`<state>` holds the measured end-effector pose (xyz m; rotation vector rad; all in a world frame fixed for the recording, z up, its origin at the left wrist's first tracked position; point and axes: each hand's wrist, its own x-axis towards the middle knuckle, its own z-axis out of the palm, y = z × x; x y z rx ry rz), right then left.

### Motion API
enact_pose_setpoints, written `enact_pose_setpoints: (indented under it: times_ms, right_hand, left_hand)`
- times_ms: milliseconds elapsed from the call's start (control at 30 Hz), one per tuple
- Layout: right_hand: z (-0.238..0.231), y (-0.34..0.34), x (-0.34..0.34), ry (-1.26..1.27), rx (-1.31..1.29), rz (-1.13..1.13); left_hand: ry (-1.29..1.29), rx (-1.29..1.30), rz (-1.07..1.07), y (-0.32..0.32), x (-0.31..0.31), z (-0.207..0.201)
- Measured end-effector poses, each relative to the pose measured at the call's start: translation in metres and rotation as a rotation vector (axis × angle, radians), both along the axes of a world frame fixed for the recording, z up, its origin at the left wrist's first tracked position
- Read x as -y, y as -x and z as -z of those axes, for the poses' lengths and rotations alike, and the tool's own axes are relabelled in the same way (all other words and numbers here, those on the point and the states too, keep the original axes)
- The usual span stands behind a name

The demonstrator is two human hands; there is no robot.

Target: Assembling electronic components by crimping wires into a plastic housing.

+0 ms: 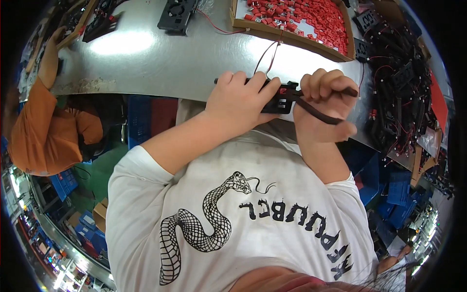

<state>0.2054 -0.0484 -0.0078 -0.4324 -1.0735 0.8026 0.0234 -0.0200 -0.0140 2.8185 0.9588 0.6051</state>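
Note:
My left hand [241,100] is wrapped over a black plastic housing [279,106] at the near edge of the metal table. Its fingers cover much of the part. A pair of pliers [317,112] with dark handles lies in my right hand [325,100], the fingers curled round one handle and the other handle across the palm. The jaws meet the right end of the housing, where a small bit of red shows. Thin red and dark wires [270,57] run from the housing up toward the far side of the table.
A cardboard tray [292,39] of small red parts stands at the back. Behind left lies a black fan unit [176,15] with a red wire. Black units with tangled wires [401,87] heap up at right. A co-worker in an orange sleeve [41,131] is at left.

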Motion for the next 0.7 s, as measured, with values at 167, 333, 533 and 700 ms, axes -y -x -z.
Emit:
enact_pose_setpoints:
  times_ms: [167, 333, 533, 700]
  right_hand:
    - [-0.014, 0.007, 0.013, 0.227, -0.063, 0.204]
    - [-0.008, -0.056, 0.019, -0.094, 0.68, 0.242]
    - [-0.003, -0.062, 0.021, 0.12, 1.609, 0.162]
    - [-0.018, -0.083, 0.019, 0.302, 1.635, 0.453]
  left_hand:
    - [-0.02, -0.002, -0.069, 0.0, 0.003, -0.003]
    - [0.094, 0.014, -0.029, 0.023, -0.011, -0.018]
    - [0.23, -0.201, -0.212, 0.137, -0.077, -0.061]
    - [-0.281, -0.374, -0.596, 0.236, -0.122, -0.038]
